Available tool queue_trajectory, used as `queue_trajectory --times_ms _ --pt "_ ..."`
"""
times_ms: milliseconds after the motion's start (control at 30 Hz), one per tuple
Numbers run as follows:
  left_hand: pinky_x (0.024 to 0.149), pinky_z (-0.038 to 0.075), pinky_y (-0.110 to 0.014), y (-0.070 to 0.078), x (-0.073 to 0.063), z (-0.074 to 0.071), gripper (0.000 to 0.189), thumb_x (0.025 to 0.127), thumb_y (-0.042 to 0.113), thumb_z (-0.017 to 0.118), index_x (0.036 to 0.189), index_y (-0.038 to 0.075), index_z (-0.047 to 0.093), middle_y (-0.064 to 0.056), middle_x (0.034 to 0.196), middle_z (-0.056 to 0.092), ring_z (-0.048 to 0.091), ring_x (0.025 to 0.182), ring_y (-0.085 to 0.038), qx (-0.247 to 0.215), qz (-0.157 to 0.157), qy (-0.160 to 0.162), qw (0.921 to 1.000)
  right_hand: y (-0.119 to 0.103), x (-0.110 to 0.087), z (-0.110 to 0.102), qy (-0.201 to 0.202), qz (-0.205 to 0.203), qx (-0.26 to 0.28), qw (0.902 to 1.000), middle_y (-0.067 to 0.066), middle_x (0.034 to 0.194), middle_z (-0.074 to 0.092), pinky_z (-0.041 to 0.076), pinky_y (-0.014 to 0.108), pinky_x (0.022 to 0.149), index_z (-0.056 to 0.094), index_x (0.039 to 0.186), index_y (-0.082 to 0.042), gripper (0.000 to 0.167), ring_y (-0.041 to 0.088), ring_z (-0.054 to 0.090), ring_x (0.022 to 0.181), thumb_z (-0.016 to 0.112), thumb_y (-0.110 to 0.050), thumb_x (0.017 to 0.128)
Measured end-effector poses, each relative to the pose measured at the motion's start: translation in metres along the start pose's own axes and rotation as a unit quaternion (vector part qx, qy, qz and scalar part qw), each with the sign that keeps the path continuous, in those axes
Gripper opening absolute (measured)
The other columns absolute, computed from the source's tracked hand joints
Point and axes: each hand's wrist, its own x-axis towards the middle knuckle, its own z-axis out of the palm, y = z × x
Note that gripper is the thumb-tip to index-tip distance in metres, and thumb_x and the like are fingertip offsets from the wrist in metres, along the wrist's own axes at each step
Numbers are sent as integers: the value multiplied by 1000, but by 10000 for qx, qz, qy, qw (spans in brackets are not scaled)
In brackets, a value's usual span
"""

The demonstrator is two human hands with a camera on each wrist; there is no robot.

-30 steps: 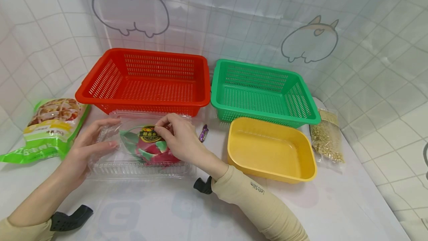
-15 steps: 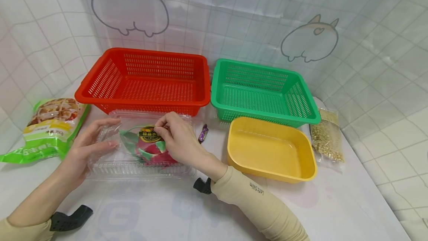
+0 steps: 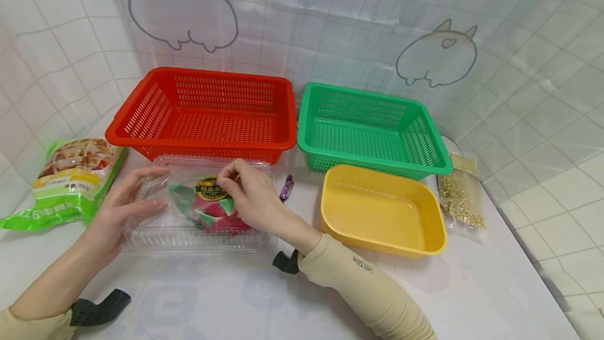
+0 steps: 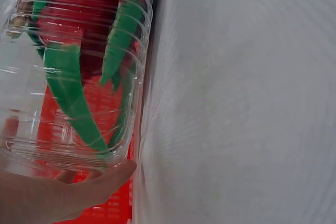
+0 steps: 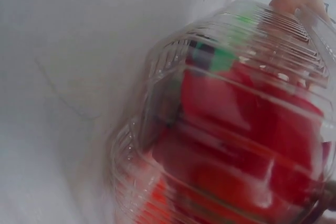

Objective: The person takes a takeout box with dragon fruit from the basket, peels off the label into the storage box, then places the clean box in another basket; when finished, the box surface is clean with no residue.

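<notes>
A clear plastic clamshell fruit box (image 3: 155,238) lies in front of the red basket, with a red dragon fruit (image 3: 222,219) with green scales inside. On its lid sits a black and gold sticker (image 3: 207,189). My right hand (image 3: 257,196) pinches the sticker's right edge between thumb and forefinger; the fingertips partly cover it. At the box's left end, my left hand (image 3: 115,214) holds it, thumb and fingers apart on the lid. Close up, the left wrist view shows the dragon fruit (image 4: 79,9) through the ribbed plastic. The right wrist view is blurred.
Behind the box stands a red basket (image 3: 200,146), beside a green basket (image 3: 373,159). A yellow tub (image 3: 382,214) is at the right, with a bag of beans or grains (image 3: 462,198) beyond. A purple-wrapped candy (image 3: 287,188) and a green food bag (image 3: 71,172) lie nearby.
</notes>
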Motion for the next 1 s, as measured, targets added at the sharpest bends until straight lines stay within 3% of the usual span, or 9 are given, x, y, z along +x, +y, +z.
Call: queue_trajectory --times_ms 533,1000 --pt "88 44 -16 -2 1 -1 51 97 -2 45 144 16 48 9 150 36 16 139 -13 20 -28 23 10000 -1 -1 0 9 342 704 9969 -1 84 58 42 17 56 59 104 -12 7 7 49 63 56 -18 102" --pt "89 46 -16 -2 1 -1 51 97 -1 46 146 13 46 6 151 35 18 139 -14 26 26 -13 10000 -2 0 0 75 515 931 9943 -1 85 59 43 18 55 61 104 -12 7 8 50 66 58 -18 102"
